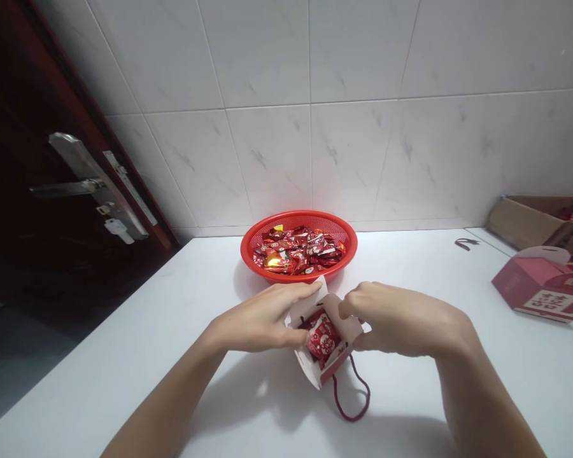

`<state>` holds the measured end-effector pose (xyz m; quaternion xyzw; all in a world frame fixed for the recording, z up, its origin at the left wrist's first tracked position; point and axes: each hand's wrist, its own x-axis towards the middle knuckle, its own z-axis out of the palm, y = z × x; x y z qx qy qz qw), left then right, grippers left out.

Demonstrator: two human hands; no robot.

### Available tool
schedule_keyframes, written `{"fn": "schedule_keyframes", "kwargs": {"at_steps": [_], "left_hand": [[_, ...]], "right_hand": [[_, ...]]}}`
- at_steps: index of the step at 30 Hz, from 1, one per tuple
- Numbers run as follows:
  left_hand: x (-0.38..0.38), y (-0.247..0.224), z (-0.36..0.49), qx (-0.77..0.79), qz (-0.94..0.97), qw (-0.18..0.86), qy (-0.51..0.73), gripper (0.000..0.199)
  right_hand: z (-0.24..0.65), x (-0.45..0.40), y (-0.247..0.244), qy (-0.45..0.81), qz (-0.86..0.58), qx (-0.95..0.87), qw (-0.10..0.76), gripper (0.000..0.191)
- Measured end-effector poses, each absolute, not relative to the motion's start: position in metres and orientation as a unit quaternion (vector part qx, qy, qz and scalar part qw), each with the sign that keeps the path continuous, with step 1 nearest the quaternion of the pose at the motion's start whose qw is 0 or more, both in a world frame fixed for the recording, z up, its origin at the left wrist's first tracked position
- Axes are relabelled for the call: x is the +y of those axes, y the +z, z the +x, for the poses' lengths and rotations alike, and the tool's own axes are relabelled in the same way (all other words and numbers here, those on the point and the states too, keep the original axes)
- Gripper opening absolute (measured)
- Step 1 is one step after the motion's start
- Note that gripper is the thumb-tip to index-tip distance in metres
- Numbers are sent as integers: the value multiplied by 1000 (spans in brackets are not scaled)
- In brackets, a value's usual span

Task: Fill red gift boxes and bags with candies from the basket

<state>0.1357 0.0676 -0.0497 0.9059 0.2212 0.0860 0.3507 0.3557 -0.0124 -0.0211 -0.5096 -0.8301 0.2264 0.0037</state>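
Note:
Between my hands stands a small gift box [337,364] of red and white card, its top flaps spread apart. Red wrapped candies [323,337] lie inside it. My left hand [267,318] grips the box's left side, thumb at the rim and fingers along the far flap. On the opposite side, my right hand [386,318] has its fingers curled round the right flap. A dark red cord handle [353,418] loops from the box onto the white table. Just behind the box is a red plastic basket [253,264] heaped with wrapped candies [300,249].
A closed red gift box [530,286] sits at the right, in front of a cardboard carton [520,222] with red things in it. A short dark cord [466,243] lies near the wall. The white table [138,324] meets a tiled wall; a dark door [28,95] is at left.

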Motion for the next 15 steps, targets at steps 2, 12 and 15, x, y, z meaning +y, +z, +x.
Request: {"fn": "schedule_keyframes", "kwargs": {"at_steps": [2, 12, 15], "left_hand": [[69, -48, 135, 222, 903, 355, 93, 63], [82, -48, 137, 197, 904, 372, 76, 50], [89, -45, 136, 225, 906, 332, 138, 39]], "right_hand": [[358, -15, -20, 208, -515, -831, 23, 14], [360, -8, -18, 293, -520, -803, 3, 13], [362, -9, -18, 272, -548, -791, -15, 13]]}}
